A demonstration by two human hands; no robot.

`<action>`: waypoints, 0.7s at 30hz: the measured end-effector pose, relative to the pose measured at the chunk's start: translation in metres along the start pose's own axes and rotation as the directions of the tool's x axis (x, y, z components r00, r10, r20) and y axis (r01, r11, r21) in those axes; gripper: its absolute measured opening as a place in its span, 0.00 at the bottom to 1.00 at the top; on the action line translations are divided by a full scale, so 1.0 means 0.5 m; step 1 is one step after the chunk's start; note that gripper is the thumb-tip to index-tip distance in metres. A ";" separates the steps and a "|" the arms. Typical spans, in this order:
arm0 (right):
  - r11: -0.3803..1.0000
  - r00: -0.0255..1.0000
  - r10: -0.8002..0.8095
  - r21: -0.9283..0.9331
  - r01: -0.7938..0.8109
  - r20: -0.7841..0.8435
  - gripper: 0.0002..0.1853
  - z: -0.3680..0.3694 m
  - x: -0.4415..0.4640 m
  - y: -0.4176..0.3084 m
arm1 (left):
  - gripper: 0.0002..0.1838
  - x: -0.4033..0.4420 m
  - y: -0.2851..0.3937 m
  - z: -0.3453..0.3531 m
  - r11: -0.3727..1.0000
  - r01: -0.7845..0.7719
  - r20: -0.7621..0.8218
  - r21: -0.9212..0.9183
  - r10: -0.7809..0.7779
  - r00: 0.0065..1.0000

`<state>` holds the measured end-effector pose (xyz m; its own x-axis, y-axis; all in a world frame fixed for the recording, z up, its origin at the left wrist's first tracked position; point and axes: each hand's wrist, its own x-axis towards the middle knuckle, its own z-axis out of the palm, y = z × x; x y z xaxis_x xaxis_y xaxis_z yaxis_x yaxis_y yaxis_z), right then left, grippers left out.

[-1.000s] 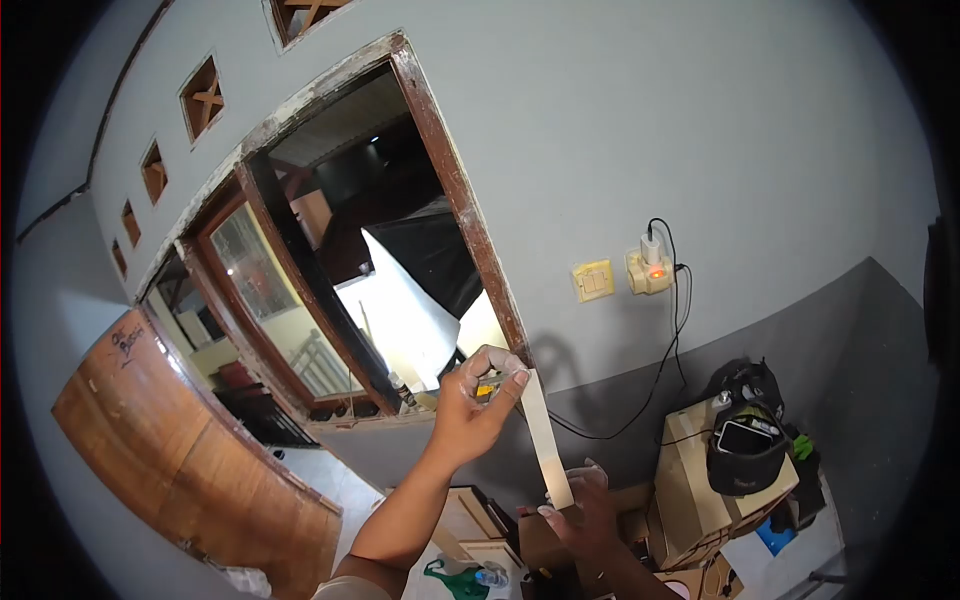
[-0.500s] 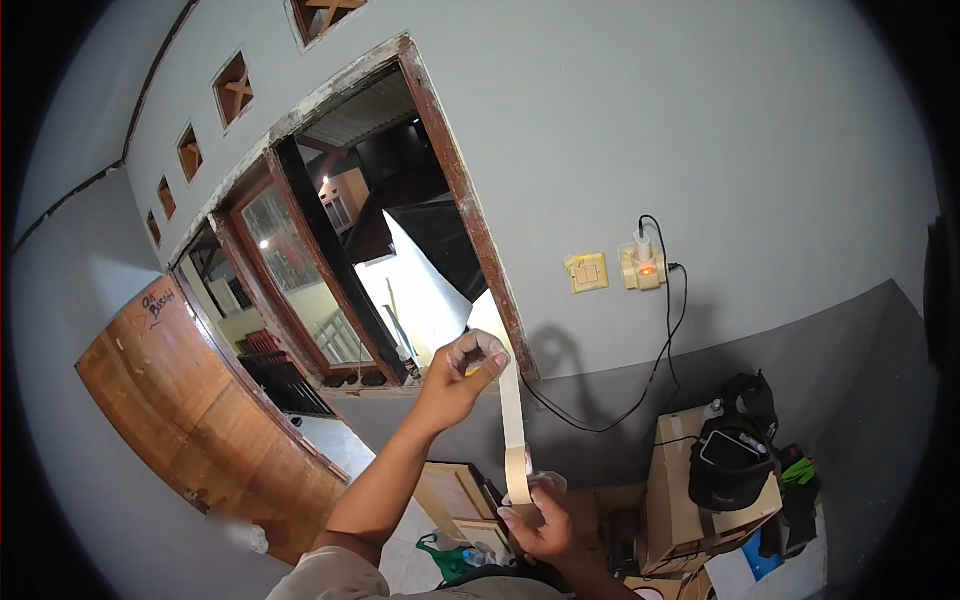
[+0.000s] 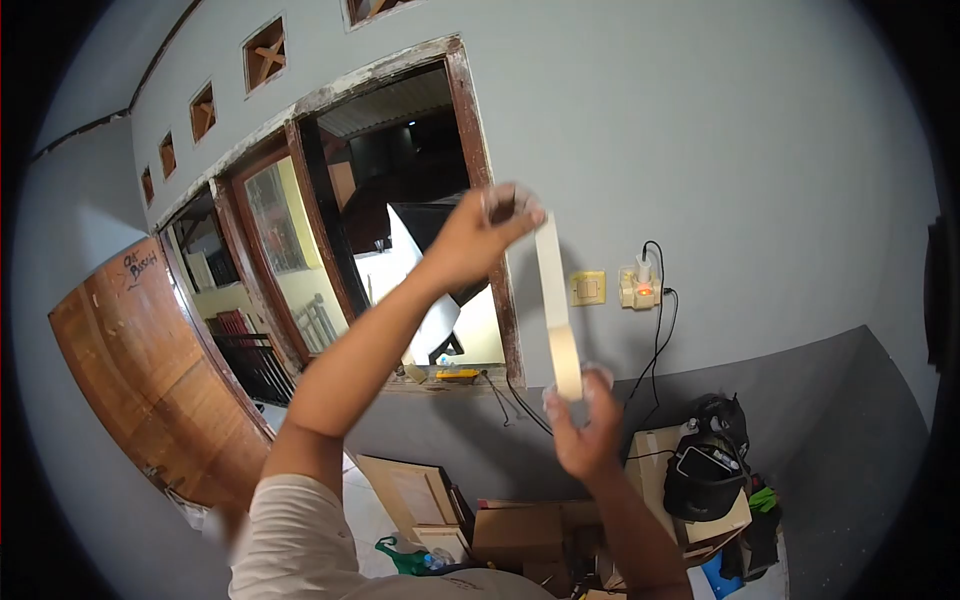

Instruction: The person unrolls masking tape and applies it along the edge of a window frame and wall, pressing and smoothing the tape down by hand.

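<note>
My left hand (image 3: 485,235) is raised in front of the window's right frame, pinching the free end of a strip of masking tape (image 3: 552,272) between thumb and fingers. The pale strip hangs taut and nearly upright, running down to its cream roll (image 3: 566,365). Lower down, my right hand (image 3: 585,430) grips that roll with thumb and fingers at its bottom edge. Whitish smudges cover the fingertips of both hands. Behind the strip is the grey wall (image 3: 680,160), with a light switch (image 3: 588,288) just to the right.
A plugged socket (image 3: 640,288) trails black cables. On the windowsill lies a yellow tool (image 3: 458,376). Below right, a black bag (image 3: 705,485) sits on a cardboard box (image 3: 655,450). Wooden panels (image 3: 405,490) lean under the window, and a brown door (image 3: 150,370) stands at left.
Both hands have risen with the tape and shifted right in view, now higher against the wall. The strip between them looks longer. The camera view has also shifted, showing more of the sill.
</note>
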<state>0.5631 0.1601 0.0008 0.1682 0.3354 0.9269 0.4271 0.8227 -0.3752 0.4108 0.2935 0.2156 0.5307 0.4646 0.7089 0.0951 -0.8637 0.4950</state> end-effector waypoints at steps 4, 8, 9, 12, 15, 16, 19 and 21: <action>0.991 0.989 0.121 0.065 -0.116 -0.080 0.12 0.042 0.111 0.016 | 0.08 0.103 0.054 -0.100 0.997 0.021 0.069 0.079 -0.027 0.997; 0.993 0.998 0.003 0.119 0.006 -0.069 0.10 0.094 0.250 0.004 | 0.10 0.234 0.032 -0.223 0.968 -0.168 0.195 0.185 0.131 0.972; 0.989 0.998 0.005 0.151 0.005 -0.070 0.10 0.112 0.287 0.004 | 0.11 0.267 0.031 -0.250 0.955 -0.208 0.222 0.213 0.160 0.962; 0.985 0.994 -0.066 0.153 0.080 -0.093 0.10 0.162 0.408 0.018 | 0.11 0.355 0.047 -0.331 0.897 -0.332 0.243 0.292 0.266 0.933; 0.989 0.982 -0.112 0.078 0.125 -0.154 0.11 0.212 0.523 0.039 | 0.13 0.468 0.029 -0.409 0.843 -0.425 0.204 0.329 0.376 0.904; 0.990 0.980 -0.116 0.064 0.128 -0.164 0.11 0.232 0.555 0.047 | 0.14 0.476 0.046 -0.414 0.834 -0.306 0.102 0.460 0.293 0.951; 0.983 0.961 -0.110 0.117 0.143 -0.253 0.13 0.291 0.627 0.068 | 0.14 0.547 0.011 -0.450 0.774 -0.373 0.088 0.512 0.384 0.919; 0.990 0.953 -0.105 0.060 0.126 -0.284 0.16 0.320 0.659 0.079 | 0.13 0.580 -0.015 -0.475 0.760 -0.352 0.057 0.547 0.386 0.921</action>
<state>0.4934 0.3766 0.2907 0.3678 0.1035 0.9241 0.3911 0.8844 -0.2547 0.3638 0.4810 0.5368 0.5735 0.0835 0.8149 0.3457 -0.9266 -0.1483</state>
